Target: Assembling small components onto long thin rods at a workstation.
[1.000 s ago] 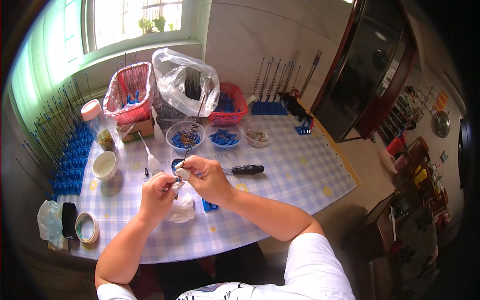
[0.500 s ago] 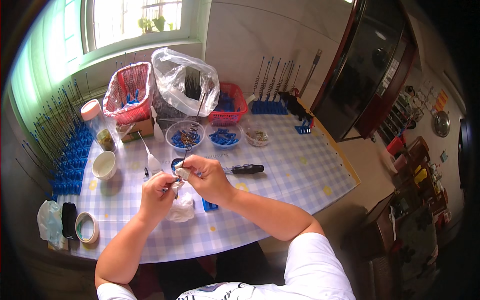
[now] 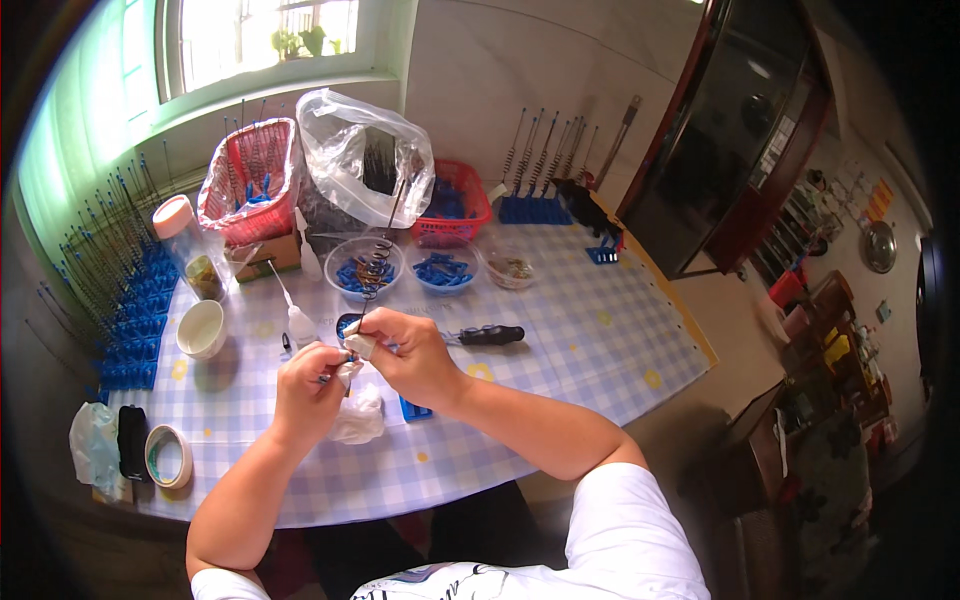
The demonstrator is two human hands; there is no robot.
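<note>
My right hand [image 3: 408, 355] is closed in a pinch on the lower end of a dark coiled wire rod [image 3: 375, 268], which stands nearly upright above my fingers. My left hand [image 3: 306, 392] is pinched just below it; a bit of blue shows at the fingertips, too small to make out. White wrapping covers some fingertips on both hands. Crumpled white material [image 3: 358, 418] lies beneath the hands, beside a small blue slotted block [image 3: 414, 408]. A black-handled tool [image 3: 492, 335] rests right of my right hand. Behind my left hand stands a white nozzle bottle [image 3: 301, 324].
Clear bowls of blue parts [image 3: 443, 290] and a smaller bowl [image 3: 511, 271] stand behind the hands. Red baskets [image 3: 222, 212] and a plastic bag [image 3: 330, 185] are farther back. Blue racks of coiled rods [image 3: 130, 352] line the left; a cup [image 3: 203, 330] and tape roll [image 3: 168, 457] sit nearby.
The whole view has shifted slightly, with the table things a little farther left. Both hands keep their pinch, and the wire rod stays between them.
</note>
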